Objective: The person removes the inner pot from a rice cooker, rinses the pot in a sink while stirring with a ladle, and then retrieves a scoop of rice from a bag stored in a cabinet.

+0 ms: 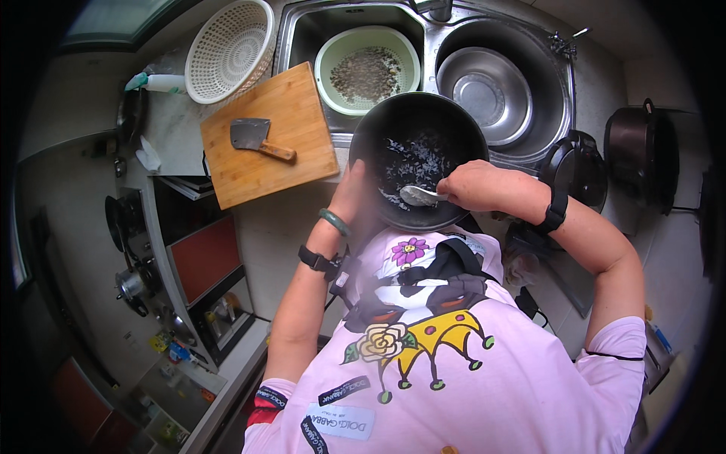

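Observation:
A deep black pot or pan [454, 119] is tilted toward my body, over the front edge of the sink counter. Whitish, grain-like bits, perhaps rice, are scattered across its dark inside. My left hand [349, 190] grips the left side of the pot, its fingers partly hidden behind the wall. In my right hand [479, 184] is a white spoon [418, 196], its bowl low inside the pot with some pale bits on it. Past the pot, a pale green colander [367, 109] sits in the left basin, holding brown and pale pieces.
A wooden cutting board [306, 125] overhangs the counter edge at left, bearing a cleaver [250, 134]. Behind it leans a white plastic basket [227, 51]. The right basin holds a steel bowl [510, 113]. A black appliance [575, 170] and a dark pot [632, 147] stand at right.

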Available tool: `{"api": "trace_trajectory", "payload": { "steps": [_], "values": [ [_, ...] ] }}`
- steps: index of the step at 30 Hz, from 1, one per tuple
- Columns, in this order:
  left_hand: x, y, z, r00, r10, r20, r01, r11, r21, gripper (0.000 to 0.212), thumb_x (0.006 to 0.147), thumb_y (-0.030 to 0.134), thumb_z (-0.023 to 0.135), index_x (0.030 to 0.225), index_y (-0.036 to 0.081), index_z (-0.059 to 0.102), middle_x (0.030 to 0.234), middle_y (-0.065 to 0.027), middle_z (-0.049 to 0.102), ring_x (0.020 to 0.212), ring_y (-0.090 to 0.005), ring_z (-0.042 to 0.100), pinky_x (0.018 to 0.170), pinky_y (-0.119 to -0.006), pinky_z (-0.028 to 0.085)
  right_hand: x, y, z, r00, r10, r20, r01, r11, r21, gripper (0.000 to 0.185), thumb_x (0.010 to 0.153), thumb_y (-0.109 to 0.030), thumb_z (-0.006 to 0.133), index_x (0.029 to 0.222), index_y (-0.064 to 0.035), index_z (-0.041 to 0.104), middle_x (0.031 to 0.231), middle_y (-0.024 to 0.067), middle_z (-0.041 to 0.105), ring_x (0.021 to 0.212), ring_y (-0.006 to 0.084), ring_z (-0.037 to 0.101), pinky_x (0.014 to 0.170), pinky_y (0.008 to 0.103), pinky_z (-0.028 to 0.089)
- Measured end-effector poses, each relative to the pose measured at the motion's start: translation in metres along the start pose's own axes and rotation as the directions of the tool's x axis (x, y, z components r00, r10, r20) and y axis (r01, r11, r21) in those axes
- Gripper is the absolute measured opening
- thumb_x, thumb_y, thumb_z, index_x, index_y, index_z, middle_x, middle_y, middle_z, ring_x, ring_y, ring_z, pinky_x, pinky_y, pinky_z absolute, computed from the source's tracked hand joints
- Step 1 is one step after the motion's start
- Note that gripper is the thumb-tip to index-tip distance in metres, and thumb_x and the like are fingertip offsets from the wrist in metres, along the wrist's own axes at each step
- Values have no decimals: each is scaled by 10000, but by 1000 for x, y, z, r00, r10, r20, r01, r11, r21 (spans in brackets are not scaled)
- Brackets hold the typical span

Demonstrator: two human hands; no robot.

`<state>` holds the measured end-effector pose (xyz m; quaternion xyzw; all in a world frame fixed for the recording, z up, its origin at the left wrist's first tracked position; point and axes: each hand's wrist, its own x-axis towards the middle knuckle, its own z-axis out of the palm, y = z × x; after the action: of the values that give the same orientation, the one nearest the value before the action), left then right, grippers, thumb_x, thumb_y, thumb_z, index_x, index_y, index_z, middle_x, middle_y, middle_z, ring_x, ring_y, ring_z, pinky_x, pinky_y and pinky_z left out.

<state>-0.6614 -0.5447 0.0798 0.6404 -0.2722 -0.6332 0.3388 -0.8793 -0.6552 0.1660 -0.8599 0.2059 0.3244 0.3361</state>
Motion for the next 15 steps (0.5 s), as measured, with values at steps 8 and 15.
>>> {"api": "trace_trajectory", "payload": {
  "steps": [8,15],
  "values": [
    [0,-2,2,997,45,-58,-44,999,15,483,912,355,312,1216,-16,362,1025,-98,520,875,-168,498,780,-298,421,-16,10,4,963,-206,-172,219,974,61,222,772,-132,536,977,-80,605,787,133,627,756,295,606,675,383,476],
    [2,0,-5,1000,2,11,-2,1000,10,491,883,321,362,1262,11,331,1085,-93,497,945,-152,477,830,-280,399,38,-4,10,982,-101,-163,70,980,-185,250,749,-105,535,996,-97,569,786,121,605,753,283,613,623,376,480]
  ]
}}
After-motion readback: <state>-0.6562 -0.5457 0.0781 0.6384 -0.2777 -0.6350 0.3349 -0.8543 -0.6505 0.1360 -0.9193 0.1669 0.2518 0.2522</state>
